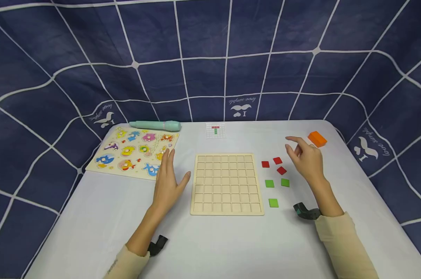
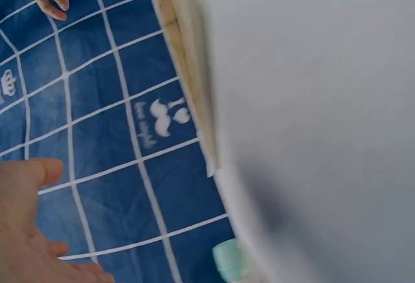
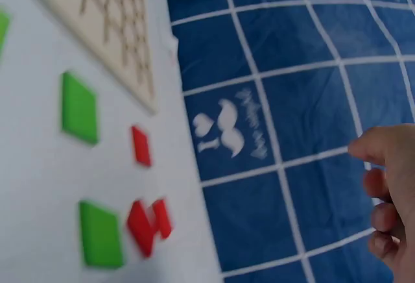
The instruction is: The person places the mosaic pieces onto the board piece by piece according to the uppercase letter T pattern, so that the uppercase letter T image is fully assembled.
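Wooden grid board [image 1: 227,180], flat on the white desk [image 1: 210,248], lies between the person's hands. The left hand [image 1: 169,184] is free at its nine o'clock, fingers straight, thumb spread; the right hand [image 1: 308,159], also free, between two and three, has thumb and forefinger parted. Bare wood shows in the board's shallow square cells. Beside it are three red tiles [image 1: 265,164] near two o'clock and three green tiles [image 1: 269,183] from three to four. An orange block [image 1: 317,139] sits just beyond the right hand. Between nine and ten, a puzzle board [image 1: 137,173] carries sea-animal pieces, its near-right corner hidden by the left hand. In the right wrist view, the tiles blur and the grid board is cut off.
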A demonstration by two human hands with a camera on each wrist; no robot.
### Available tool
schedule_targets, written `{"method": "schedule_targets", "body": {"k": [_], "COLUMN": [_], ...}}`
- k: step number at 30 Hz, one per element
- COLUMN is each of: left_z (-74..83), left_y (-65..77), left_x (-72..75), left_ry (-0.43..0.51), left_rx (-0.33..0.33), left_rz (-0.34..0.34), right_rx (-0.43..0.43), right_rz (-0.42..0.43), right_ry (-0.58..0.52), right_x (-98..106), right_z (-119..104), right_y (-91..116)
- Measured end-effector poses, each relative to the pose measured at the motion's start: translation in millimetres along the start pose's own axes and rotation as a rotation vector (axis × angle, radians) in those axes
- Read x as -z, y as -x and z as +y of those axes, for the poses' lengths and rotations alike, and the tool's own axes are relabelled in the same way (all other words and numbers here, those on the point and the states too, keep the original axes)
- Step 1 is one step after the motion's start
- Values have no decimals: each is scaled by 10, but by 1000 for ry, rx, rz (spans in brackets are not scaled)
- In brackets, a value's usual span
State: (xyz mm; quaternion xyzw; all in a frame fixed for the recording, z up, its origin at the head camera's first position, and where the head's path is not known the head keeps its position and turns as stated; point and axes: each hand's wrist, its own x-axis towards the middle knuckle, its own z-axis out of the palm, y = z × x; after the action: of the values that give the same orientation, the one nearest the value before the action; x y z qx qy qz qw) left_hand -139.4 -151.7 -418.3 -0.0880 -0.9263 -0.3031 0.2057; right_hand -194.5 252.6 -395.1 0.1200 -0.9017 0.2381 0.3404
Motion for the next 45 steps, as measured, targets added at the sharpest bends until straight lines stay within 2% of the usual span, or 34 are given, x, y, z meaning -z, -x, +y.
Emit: {"method": "schedule_targets", "body": {"k": [4,11,15,20,27,34,45], "left_z": [-98,-259,-300,-366,-400,-387,-379], "left_y": [84,165,210,249,296,307,304], "left_x": [-83,-183,-215,-274,-350,-352,-350], "left_ry": [90,225,222,158,89,37,30], "left_rx": [6,-27,-47,-68,-142,-159,-151], "left_rz": [-129,-468,-569,-614,-631,-638,-644], "right_rx": [-54,-166,-205,-254,-273,-235,-222], "right_rz": [-75,-253,-381,-521,-617,-605,-543], "right_ry": [-22,-83,-121,-174,-205,-192,-202], "right_x": [-76,-239,-334,-422,-501,-534,-495], "right_z": [155,451,595,724,823,822,764], "right_y": [85,219,265,283,274,264,258]}}
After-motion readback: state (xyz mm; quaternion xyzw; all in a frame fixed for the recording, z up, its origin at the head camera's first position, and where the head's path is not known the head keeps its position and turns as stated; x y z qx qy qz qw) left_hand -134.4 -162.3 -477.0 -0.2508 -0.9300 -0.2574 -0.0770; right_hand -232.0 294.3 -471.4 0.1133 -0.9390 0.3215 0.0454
